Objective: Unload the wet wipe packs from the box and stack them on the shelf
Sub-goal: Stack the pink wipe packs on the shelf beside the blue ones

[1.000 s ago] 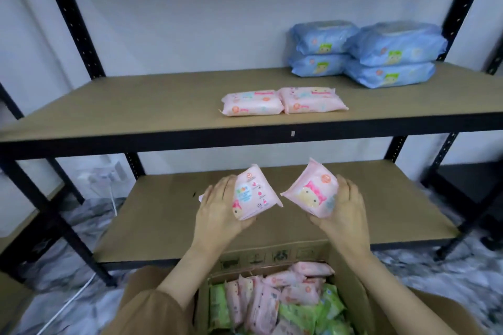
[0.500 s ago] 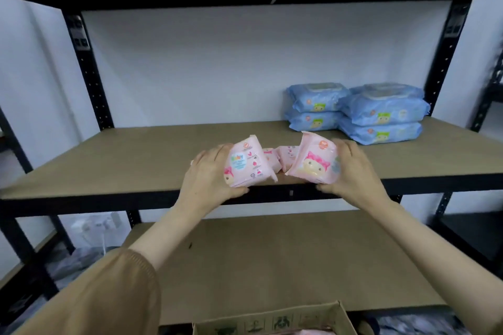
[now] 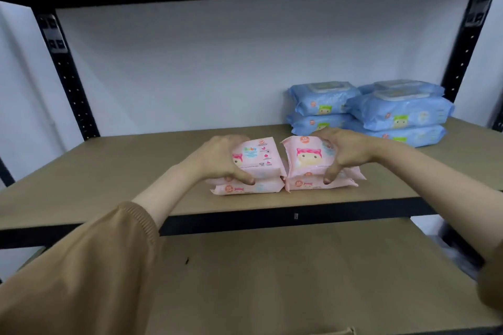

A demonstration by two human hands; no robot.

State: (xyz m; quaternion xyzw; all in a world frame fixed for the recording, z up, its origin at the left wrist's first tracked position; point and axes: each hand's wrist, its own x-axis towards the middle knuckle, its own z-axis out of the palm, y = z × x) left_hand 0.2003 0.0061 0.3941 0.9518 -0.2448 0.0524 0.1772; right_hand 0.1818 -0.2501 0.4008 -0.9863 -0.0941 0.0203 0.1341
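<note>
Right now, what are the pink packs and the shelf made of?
The pink packs look like soft plastic film: wrinkled, with crimped sealed ends. The shelf board looks like matte pressed wood, plain brown with no grain. Its posts seem to be black painted metal with punched holes.

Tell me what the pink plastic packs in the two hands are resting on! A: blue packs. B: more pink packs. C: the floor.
B: the left hand grips the upper left pink plastic pack, the right hand the upper right pink plastic pack, atop the lower left pink pack and lower right pink pack on the brown wooden shelf; the blue plastic packs sit apart.
</note>
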